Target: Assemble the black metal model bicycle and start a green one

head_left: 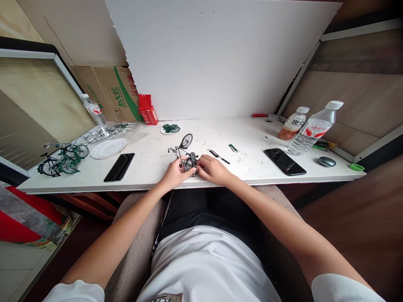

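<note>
A small dark model bicycle point(185, 152) stands on the white table point(252, 138) near its front edge. My left hand point(174, 173) is closed on the model's rear wheel from the left. My right hand point(213, 169) pinches the same rear part from the right. The front wheel point(187, 141) points away from me and is free. Both sets of fingertips meet at the rear wheel, and any small part between them is hidden.
Finished green model bicycles point(63, 157) stand at the far left beside white plates point(108, 148). Two black phones point(119, 167) point(285, 161), a small screwdriver point(219, 156), a green part point(233, 147), two bottles point(311, 128), a mouse point(326, 161), a red box point(148, 112) and a plate of green parts point(170, 128) lie around.
</note>
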The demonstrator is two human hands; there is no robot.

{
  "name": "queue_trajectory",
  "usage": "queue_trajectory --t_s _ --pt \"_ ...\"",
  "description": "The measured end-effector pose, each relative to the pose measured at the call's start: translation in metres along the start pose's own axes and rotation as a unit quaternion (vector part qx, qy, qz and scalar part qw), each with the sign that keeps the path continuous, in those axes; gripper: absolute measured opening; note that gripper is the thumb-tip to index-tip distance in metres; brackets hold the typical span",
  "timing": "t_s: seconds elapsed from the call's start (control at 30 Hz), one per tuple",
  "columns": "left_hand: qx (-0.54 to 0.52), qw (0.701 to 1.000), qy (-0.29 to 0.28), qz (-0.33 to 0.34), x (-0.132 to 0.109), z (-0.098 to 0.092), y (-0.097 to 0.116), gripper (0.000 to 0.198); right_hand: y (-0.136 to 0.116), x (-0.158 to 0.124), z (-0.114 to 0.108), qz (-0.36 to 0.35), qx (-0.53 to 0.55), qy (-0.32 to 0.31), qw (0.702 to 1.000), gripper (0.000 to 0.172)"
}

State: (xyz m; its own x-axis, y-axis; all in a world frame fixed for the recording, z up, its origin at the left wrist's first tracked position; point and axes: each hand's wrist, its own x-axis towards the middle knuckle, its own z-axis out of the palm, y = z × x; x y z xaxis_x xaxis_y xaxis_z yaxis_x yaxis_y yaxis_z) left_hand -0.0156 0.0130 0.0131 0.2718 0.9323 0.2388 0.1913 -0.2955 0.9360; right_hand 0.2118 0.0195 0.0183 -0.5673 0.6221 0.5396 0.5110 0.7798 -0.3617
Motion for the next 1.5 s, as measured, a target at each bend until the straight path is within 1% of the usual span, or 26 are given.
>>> queue_trajectory --t_s 0.2,0.4,0.53,0.87,1.13,1.5 --pt "0.005 1.0 0.002 0.002 0.0 0.0 -0.002 0.054 0.001 0.0 0.0 -0.001 0.002 -0.001 1.0 0.012" --pt "0.019 1.0 0.013 0.001 0.001 0.0 -0.004 0.055 -0.001 0.0 -0.001 -0.012 0.011 0.026 1.0 0.01" --pt "0.008 1.0 0.009 0.004 0.001 0.0 -0.004 0.055 0.0 0.0 -0.003 -0.014 0.03 0.04 0.999 0.007" --pt "-0.001 1.0 0.001 0.003 0.002 -0.001 -0.008 0.057 0.002 0.0 -0.005 -0.01 0.075 0.039 0.996 0.004" --pt "-0.01 1.0 -0.001 -0.001 0.003 -0.002 -0.018 0.065 0.002 0.001 -0.008 0.024 0.116 0.025 0.993 0.003" --pt "-0.023 1.0 0.007 -0.008 0.003 0.0 -0.017 0.065 0.003 0.001 -0.008 0.049 0.139 0.033 0.988 0.008"
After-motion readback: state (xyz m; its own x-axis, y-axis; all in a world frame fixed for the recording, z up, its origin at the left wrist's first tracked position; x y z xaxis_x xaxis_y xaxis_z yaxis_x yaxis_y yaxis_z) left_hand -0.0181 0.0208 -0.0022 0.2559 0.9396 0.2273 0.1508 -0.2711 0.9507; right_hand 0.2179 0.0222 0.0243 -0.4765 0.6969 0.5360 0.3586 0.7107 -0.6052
